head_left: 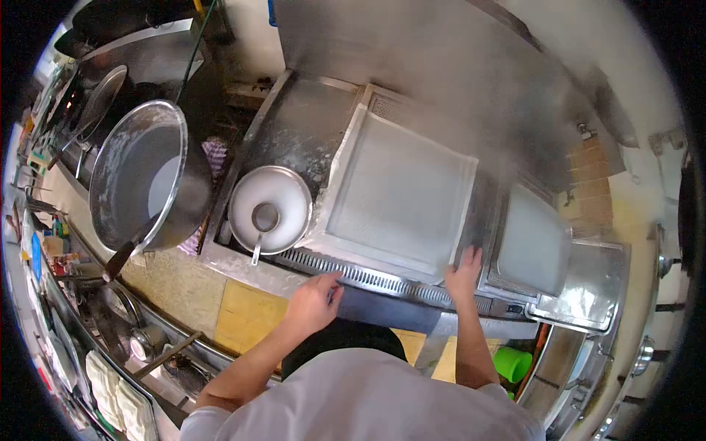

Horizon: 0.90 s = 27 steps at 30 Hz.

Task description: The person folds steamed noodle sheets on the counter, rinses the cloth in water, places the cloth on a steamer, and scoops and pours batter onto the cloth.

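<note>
My right hand (463,276) is at the near right corner of a large square steaming surface spread with white cloth (401,195). Its fingers are stretched out, and I cannot tell whether they touch the cloth. Over the front edge of the metal counter, my left hand (315,303) hovers with loosely bent fingers, thumb apart, and nothing visible in it. Beyond that hand stands a round metal bowl (239,213) of white liquid, with a small ladle (265,218) resting in it. Right of the cloth is a smaller tray (535,239) with a pale, smooth surface.
A big deep metal pot (180,132) with white liquid and a dark-handled utensil (121,259) stands at left. Steam blurs the back wall. A shiny metal tray (588,290) lies at far right, above a green container (512,364). Shelves with containers line the left.
</note>
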Available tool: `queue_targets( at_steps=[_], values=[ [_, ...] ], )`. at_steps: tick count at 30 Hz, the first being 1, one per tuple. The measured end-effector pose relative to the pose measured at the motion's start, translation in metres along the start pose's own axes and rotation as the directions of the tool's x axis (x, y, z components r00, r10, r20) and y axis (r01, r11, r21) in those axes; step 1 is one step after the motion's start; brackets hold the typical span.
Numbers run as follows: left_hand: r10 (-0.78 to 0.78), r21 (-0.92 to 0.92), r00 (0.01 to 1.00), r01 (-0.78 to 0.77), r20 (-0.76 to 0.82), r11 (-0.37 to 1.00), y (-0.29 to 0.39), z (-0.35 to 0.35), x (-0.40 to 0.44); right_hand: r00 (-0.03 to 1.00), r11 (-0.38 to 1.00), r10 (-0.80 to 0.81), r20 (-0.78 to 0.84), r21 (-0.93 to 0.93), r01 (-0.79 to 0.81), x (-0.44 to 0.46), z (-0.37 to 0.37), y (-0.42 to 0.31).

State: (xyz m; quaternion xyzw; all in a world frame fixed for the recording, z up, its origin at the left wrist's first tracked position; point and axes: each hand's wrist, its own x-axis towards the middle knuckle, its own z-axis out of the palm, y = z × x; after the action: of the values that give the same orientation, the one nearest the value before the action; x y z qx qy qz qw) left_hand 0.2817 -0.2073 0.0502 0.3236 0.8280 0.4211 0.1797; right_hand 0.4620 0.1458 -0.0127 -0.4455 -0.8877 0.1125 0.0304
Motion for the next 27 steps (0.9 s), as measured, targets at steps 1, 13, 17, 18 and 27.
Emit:
queue_targets(
  at_steps=[1, 13, 17, 18, 27],
  values=[
    [0.015, -0.003, 1.000, -0.015, 0.002, 1.000, -0.003, -0.006, -0.003, 0.998, 0.999, -0.028, -0.060, 0.032, 0.030, -0.006, -0.002, -0.006],
    [0.039, -0.071, 0.997, -0.044, -0.065, 0.997, -0.006, -0.047, -0.061, 0.722, 0.893, -0.288, 0.629, 0.449, -0.035, 0.035, 0.044, -0.252],
    [-0.040, -0.081, 0.997, 0.035, -0.067, 0.996, -0.003, -0.042, -0.081, 0.650, 0.921, -0.302, 0.697, 0.391, 0.009, 0.036, 0.056, -0.270],
    [-0.045, -0.071, 0.996, 0.039, -0.076, 0.997, 0.000, -0.041, -0.084, 0.638, 0.929, -0.322, 0.699, 0.362, 0.072, 0.038, 0.050, -0.264],
    [-0.084, -0.006, 0.995, 0.084, -0.051, 0.996, 0.025, -0.004, -0.095, 0.863, 0.908, -0.360, 0.354, -0.079, 0.412, 0.034, 0.005, -0.022]
  ],
)
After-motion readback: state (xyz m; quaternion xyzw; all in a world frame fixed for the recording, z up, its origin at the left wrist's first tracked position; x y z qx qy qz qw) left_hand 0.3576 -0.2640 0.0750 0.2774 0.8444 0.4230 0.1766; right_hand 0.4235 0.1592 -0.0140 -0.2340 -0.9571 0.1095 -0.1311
